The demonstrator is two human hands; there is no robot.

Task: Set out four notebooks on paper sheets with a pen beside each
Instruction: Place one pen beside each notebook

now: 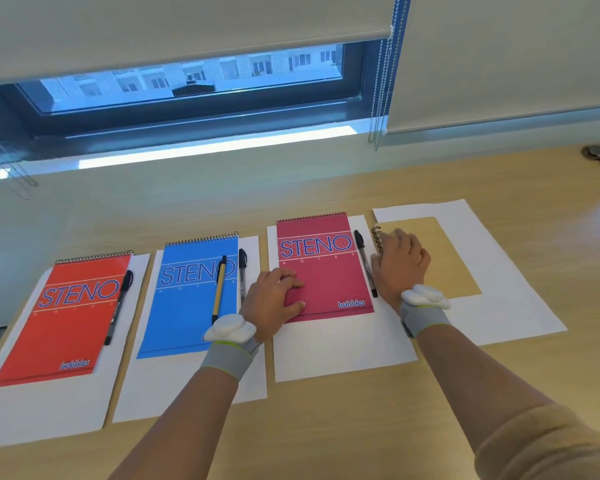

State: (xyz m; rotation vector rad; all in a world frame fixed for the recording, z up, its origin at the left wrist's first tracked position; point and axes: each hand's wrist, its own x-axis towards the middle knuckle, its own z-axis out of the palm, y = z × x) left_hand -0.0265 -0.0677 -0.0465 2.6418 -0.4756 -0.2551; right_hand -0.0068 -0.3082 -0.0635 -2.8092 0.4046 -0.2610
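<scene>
My left hand point(274, 299) flat, fingers straight, pins crimson notebook point(326, 271) down. My right hand point(400, 261), fingers loosely spread, rests on brown notebook point(440, 258), likely squaring it on fourth sheet point(499, 289) — yellow pen point(219, 289), probably its partner, lies on blue notebook point(187, 313).

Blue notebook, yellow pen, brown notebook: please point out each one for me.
Blue notebook point(182, 320): head view, on the lower cover.
Yellow pen point(219, 292): head view, middle of its barrel.
Brown notebook point(447, 268): head view, bare middle of the cover.
</scene>
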